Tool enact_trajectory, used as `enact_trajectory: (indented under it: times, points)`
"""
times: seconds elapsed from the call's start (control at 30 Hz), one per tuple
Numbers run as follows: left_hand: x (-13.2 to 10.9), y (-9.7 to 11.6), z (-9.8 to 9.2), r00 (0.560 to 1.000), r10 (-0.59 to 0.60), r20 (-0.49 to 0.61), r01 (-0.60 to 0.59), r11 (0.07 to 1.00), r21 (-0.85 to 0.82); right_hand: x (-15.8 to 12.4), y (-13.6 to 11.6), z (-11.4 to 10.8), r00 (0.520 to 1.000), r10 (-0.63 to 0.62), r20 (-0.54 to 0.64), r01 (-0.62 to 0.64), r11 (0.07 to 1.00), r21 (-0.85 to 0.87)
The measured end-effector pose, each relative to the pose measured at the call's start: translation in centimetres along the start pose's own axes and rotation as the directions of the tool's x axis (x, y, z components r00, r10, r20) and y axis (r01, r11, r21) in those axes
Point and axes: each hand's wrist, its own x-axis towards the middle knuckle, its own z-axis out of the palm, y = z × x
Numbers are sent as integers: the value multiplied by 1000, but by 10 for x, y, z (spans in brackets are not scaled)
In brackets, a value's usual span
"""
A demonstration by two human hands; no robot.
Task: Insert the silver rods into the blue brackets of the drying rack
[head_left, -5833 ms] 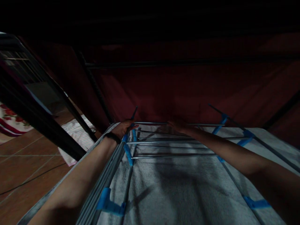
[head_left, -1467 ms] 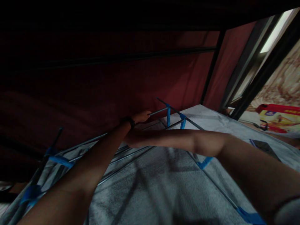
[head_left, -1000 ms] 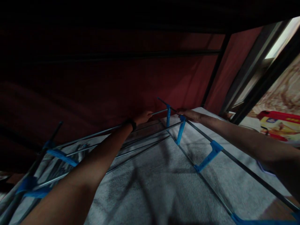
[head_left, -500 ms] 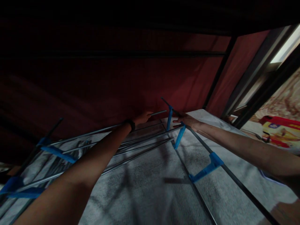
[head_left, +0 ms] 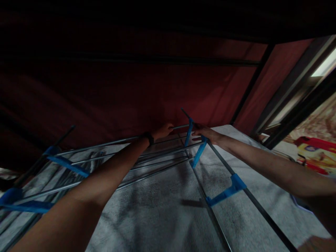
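Left hand point(head_left: 163, 130) grips far rod point(head_left: 181, 126); right hand point(head_left: 206, 133) fingers curl on blue clip point(head_left: 189, 130). Better: steady rack point(head_left: 157, 164), keep towel point(head_left: 157, 206) flat.

Two bare forearms fill the frame in dim light, with no sleeves visible along either arm from the near edge of the picture to the wrists. The left hand point(head_left: 163, 130) carries a narrow dark band point(head_left: 149, 137) snug around its wrist, thin and plain, with its face or clasp too shadowed to make out. The right hand point(head_left: 204, 133) is bare, with no ring, watch or bracelet showing on it, and the fingers of both hands appear slender and uncovered.
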Motion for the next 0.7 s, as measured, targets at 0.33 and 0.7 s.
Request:
enact_trajectory:
  times: [0.33, 0.7]
  points:
    - [2, -2, 1, 1000, 18, -16, -18, 1000, 17, 13, -5, -8, 998, 24, -49, -26, 999, -35]
    - [10, -12, 10, 995, 93, -38, -88, 990, 107, 11, 7, -1, 999, 28, -44, -23, 992, 123]
